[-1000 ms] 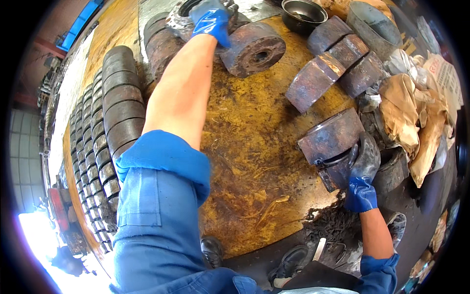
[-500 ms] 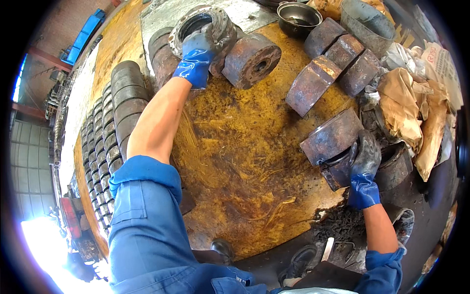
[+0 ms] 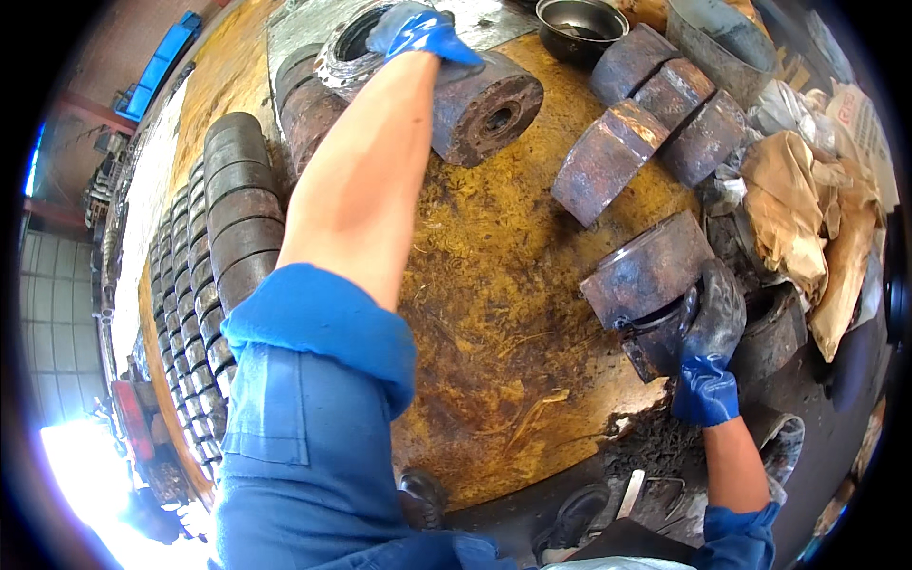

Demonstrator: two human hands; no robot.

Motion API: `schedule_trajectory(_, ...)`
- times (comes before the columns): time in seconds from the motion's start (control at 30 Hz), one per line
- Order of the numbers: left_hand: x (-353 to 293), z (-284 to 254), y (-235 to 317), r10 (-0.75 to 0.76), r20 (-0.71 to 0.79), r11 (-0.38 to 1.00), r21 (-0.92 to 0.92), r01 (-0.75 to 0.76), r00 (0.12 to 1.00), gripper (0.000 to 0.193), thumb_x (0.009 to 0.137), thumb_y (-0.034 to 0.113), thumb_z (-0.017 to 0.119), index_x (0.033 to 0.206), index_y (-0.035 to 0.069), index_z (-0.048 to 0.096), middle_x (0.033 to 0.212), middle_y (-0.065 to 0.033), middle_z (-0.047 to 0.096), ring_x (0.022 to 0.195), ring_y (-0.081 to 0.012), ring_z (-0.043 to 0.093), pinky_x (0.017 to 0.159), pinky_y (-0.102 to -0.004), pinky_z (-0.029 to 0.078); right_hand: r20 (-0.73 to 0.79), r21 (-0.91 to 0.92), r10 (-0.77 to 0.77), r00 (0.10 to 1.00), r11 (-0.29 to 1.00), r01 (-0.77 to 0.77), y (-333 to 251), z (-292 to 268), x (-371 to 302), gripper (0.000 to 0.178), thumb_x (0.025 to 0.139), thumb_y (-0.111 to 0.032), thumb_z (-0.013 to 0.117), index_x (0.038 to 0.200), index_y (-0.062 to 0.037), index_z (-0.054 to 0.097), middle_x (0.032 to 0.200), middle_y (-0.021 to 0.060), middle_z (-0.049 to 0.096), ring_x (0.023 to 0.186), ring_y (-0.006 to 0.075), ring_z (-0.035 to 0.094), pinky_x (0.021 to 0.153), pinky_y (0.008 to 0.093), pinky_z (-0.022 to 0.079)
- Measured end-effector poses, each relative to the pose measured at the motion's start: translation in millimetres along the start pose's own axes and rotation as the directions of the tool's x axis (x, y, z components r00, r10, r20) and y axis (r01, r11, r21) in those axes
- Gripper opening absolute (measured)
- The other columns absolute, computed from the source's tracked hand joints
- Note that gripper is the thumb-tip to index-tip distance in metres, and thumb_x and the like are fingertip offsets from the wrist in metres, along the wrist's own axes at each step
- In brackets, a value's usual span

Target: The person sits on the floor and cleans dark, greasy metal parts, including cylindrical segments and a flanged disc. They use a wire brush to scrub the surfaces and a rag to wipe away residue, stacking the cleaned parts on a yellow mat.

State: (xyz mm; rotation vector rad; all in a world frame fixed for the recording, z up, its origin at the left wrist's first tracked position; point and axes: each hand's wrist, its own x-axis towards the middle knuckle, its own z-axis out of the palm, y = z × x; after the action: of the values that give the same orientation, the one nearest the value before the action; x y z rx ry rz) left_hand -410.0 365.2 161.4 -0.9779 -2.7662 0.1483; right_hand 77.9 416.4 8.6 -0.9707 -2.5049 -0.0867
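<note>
My left hand (image 3: pixel 413 33), in a blue glove with grey fingers, reaches to the far edge of the table. It is closed over the rim of a thick metal ring (image 3: pixel 334 62) with a wide bore; the fingertips are partly hidden. Beside that ring lies a rusty cylinder (image 3: pixel 489 109) with a small centre hole. At the right, my right hand (image 3: pixel 714 318), gloved alike, grips the edge of a dark hollow metal ring (image 3: pixel 651 344). This ring leans close against a larger rusty metal block (image 3: pixel 651 271).
Several rusty blocks (image 3: pixel 608 161) stand at the back right, near a metal pot (image 3: pixel 581 28) and a grey bucket (image 3: pixel 727 43). Crumpled brown paper (image 3: pixel 784 204) lies on the right. Rows of dark cylinders (image 3: pixel 245 204) line the left side of the stained yellow tabletop (image 3: pixel 503 313).
My left hand has moved farther away and to the right around the ring, which has shifted slightly left. My right hand keeps its hold on the dark ring.
</note>
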Motion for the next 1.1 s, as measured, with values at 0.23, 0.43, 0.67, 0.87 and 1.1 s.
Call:
schedule_trajectory(0.23, 7, 26, -24, 0.111, -0.151, 0.994, 0.029, -0.107, 0.982, 0.046, 0.066, 0.044, 0.084, 0.110, 0.030, 0.081, 0.107, -0.0145, 0.077, 0.102, -0.0329, 0.075, 0.084, -0.0437, 0.062, 0.026, 0.022, 0.001, 1.000, 1.000, -0.001, -4, -6, 6, 0.039, 0.096, -0.017, 0.065, 0.131, -0.0004, 0.065, 0.134, 0.0244, 0.066, 0.126, 0.0422, 0.062, 0.110, 0.0521, 0.046)
schedule_trajectory(0.43, 10, 45, -32, 0.021, -0.161, 0.994, -0.105, -0.039, 0.987, 0.040, 0.085, 0.039, 0.076, 0.110, 0.008, 0.079, 0.107, -0.0200, 0.075, 0.103, -0.0349, 0.075, 0.083, -0.0446, 0.061, 0.019, 0.013, 0.017, 1.000, 1.000, -0.017, -5, -3, 5, 0.038, 0.096, -0.017, 0.065, 0.131, -0.0003, 0.065, 0.134, 0.0243, 0.066, 0.126, 0.0424, 0.062, 0.110, 0.0515, 0.047)
schedule_trajectory(0.67, 9, 86, -71, 0.111, -0.370, 0.988, -0.060, -0.143, 0.922, 0.058, 0.091, 0.048, 0.073, 0.120, -0.002, 0.069, 0.109, -0.0207, 0.076, 0.103, -0.0333, 0.075, 0.089, -0.0434, 0.060, 0.004, 0.000, -0.016, 1.000, 1.000, 0.016, 4, 5, 0, 0.036, 0.097, -0.018, 0.065, 0.128, -0.0001, 0.067, 0.132, 0.0236, 0.067, 0.125, 0.0421, 0.063, 0.110, 0.0511, 0.047)
schedule_trajectory(0.87, 7, 90, -95, 0.187, -0.331, 0.956, -0.156, -0.249, 0.925, 0.073, 0.093, 0.072, 0.059, 0.137, 0.015, 0.065, 0.116, -0.0232, 0.074, 0.105, -0.0383, 0.073, 0.092, -0.0461, 0.060, -0.004, -0.019, -0.030, 1.000, 0.999, 0.030, 4, 3, 2, 0.035, 0.096, -0.015, 0.066, 0.127, 0.0004, 0.067, 0.131, 0.0243, 0.068, 0.123, 0.0427, 0.064, 0.109, 0.0511, 0.048)
schedule_trajectory(1.1, 24, 103, -106, 0.191, -0.392, 0.975, -0.027, -0.219, 0.900, 0.081, 0.090, 0.071, 0.065, 0.143, 0.009, 0.057, 0.108, -0.0236, 0.075, 0.099, -0.0396, 0.074, 0.088, -0.0476, 0.060, -0.012, -0.027, -0.046, 0.999, 0.999, 0.045, 1, 4, 3, 0.038, 0.097, -0.015, 0.063, 0.132, -0.0007, 0.064, 0.130, 0.0247, 0.068, 0.122, 0.0433, 0.064, 0.109, 0.0523, 0.047)
